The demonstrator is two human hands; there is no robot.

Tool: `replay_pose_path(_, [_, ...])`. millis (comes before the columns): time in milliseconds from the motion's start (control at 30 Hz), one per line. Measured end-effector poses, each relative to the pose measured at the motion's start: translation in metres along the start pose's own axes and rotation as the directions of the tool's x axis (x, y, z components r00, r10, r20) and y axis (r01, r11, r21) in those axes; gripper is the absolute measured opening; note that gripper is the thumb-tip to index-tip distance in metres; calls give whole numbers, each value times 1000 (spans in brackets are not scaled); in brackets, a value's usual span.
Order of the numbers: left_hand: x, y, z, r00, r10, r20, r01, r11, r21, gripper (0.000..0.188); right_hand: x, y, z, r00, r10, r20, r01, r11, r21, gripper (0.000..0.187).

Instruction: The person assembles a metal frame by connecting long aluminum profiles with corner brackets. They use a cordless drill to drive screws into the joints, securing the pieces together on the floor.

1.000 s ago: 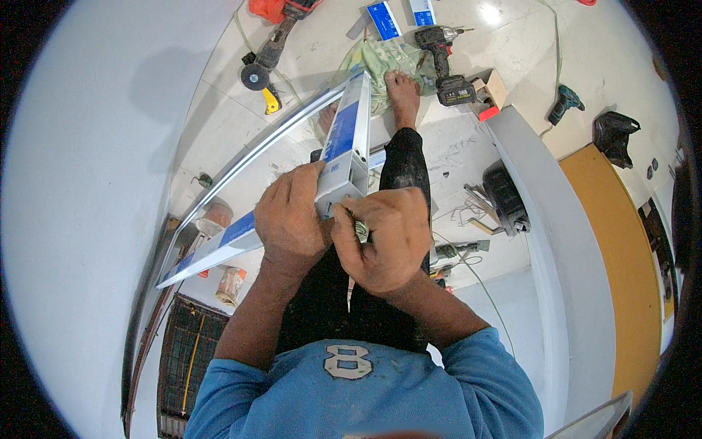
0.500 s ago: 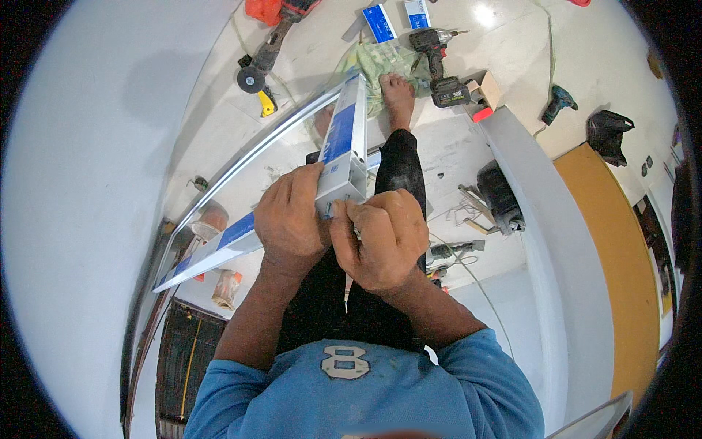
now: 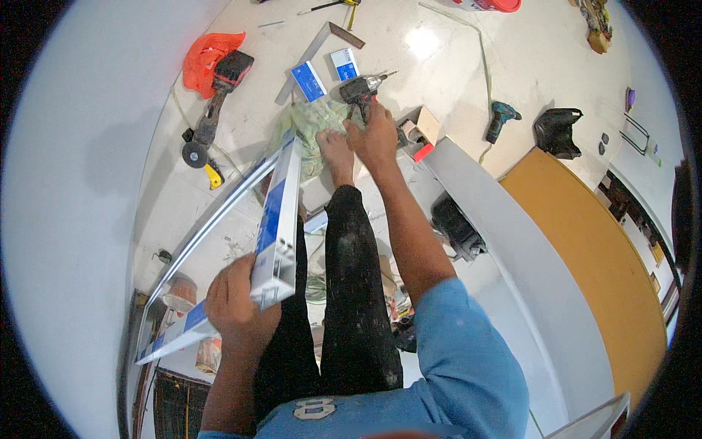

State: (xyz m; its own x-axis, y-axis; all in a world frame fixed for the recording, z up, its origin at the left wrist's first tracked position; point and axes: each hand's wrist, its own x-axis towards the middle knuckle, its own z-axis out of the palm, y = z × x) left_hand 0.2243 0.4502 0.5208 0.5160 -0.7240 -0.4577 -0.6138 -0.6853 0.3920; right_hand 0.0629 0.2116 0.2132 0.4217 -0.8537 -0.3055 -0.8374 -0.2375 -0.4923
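Observation:
A white metal profile (image 3: pixel 268 233) with blue protective film slants up in front of me, its hollow end facing me. My left hand (image 3: pixel 238 296) is closed around it just beside that end. A second film-covered length (image 3: pixel 183 331) runs off to the lower left, and a thin silvery rail (image 3: pixel 212 206) lies along the left. Farther out, my right hand (image 3: pixel 376 139) reaches down with its fingers around the handle of a black-and-red cordless drill (image 3: pixel 356 89), whose bit points right. The hand hides most of the handle.
A cordless angle grinder (image 3: pixel 210 117) lies by an orange bag (image 3: pixel 201 62) and a yellow-handled knife (image 3: pixel 213 175). Two blue-and-white boxes (image 3: pixel 308 80) sit beside a metal square (image 3: pixel 311 58). A teal drill (image 3: pixel 502 121), black case (image 3: pixel 557 133) and brown panel (image 3: pixel 578 227) are at right.
My right hand has left the profile's end and moved forward to the drill. My left hand still grips the profile, now lower in view. The view has shifted forward and right.

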Motion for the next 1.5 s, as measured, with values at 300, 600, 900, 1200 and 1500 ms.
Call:
replay_pose_path(300, [2,-6,1,997,35,66,-33,999,-26,64,81,113,108,877,450,169,-429,891,-146,73])
replay_pose_path(600, [2,-6,-4,987,79,-140,-86,995,-46,48,-53,-26,-139,988,-82,132,53,976,210,50])
replay_pose_path(900, [2,-4,12,973,55,-225,-82,990,-113,18,-175,-193,-362,981,123,152,-174,905,387,28])
replay_pose_path(1200, [-2,-4,8,972,80,-221,-103,990,-98,15,-237,-217,-405,879,11,476,-38,998,46,73])
replay_pose_path(1500, [0,-8,10,975,113,-189,-127,990,-65,17,-200,-274,-377,653,51,755,1,998,-68,92])
